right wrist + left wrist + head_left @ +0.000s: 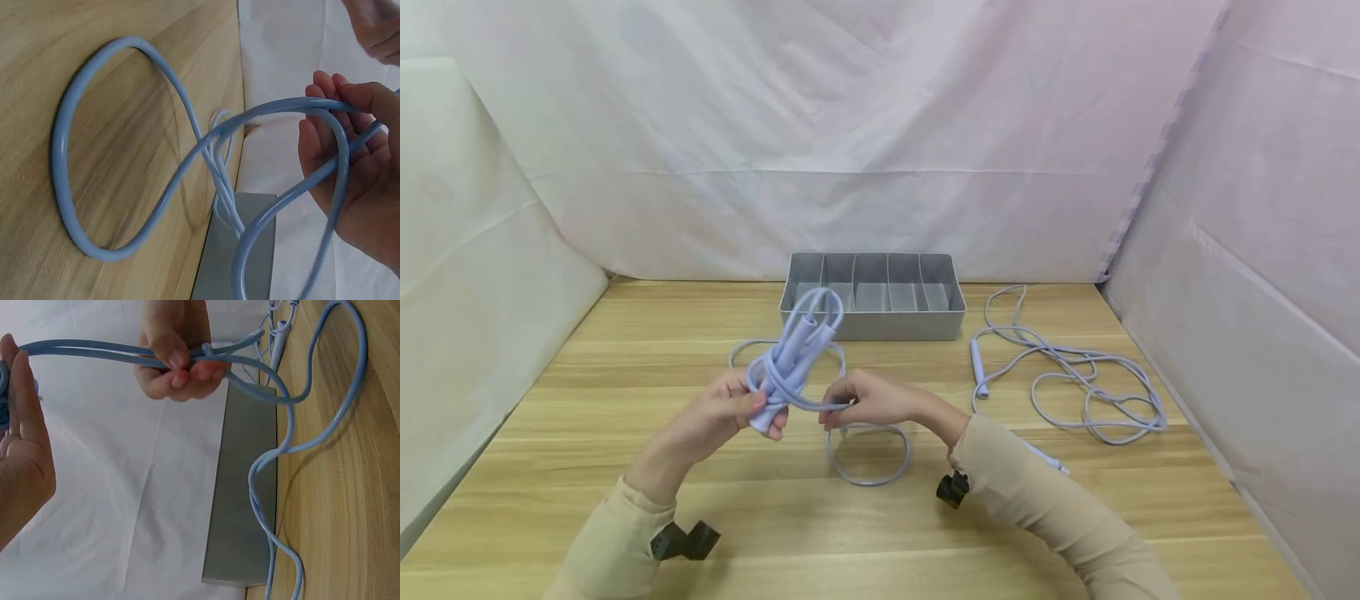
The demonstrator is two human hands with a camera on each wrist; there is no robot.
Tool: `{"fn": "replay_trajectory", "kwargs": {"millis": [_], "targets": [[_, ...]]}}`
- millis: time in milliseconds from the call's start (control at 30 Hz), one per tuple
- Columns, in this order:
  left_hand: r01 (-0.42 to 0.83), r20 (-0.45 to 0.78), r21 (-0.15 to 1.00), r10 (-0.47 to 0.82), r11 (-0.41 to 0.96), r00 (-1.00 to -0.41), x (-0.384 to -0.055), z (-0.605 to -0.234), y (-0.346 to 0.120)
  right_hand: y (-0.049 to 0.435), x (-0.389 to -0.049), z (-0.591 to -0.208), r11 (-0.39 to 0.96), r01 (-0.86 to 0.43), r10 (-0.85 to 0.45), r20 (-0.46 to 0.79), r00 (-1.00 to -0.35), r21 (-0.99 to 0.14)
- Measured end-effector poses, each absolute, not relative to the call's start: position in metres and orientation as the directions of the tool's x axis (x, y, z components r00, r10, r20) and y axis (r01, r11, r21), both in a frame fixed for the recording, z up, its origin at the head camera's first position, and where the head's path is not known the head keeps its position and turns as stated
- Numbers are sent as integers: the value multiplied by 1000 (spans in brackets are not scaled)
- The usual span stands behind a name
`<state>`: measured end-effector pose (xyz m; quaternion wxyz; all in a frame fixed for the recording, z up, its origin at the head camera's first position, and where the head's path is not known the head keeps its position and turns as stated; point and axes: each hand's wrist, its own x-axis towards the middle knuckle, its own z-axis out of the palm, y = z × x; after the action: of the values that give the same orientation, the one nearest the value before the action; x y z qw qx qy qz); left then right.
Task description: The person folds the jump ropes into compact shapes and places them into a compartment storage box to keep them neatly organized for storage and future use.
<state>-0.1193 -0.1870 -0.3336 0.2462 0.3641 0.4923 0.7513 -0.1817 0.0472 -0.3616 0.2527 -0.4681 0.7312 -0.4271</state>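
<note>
In the head view my left hand grips the two pale blue handles of a jump rope, tilted up above the table. Part of its cord is wound around the handles, and a loop stands above them. My right hand, just to the right, pinches the cord between thumb and fingers. The right wrist view shows the cord running under the thumb and across the palm of that hand. Slack cord hangs in a loop below the right hand, and another stretch curves behind the handles.
A grey tray with several compartments stands at the back middle of the wooden table. To the right lies a second pale blue jump rope, its cord loosely tangled, one handle near the tray. White cloth encloses the back and sides.
</note>
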Motion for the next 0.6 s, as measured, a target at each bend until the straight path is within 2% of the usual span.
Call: {"fn": "replay_trajectory", "kwargs": {"millis": [167,300,433,600], "targets": [[40,271,951,769,-305,-579,-112,-329,-184,46,-185,-366,276,-509,-854,35,-519,-815],[60,285,951,787,-303,-548,-108,-329,-185,46,-186,-370,281,-592,-808,147,-571,-755],[46,293,948,814,-314,-502,-104,-329,-186,49,-190,-369,261,-694,-759,302,-577,-671],[-21,293,944,863,-331,-413,-101,-332,-185,56,-199,-366,309,-771,-698,418,-582,-557]]}}
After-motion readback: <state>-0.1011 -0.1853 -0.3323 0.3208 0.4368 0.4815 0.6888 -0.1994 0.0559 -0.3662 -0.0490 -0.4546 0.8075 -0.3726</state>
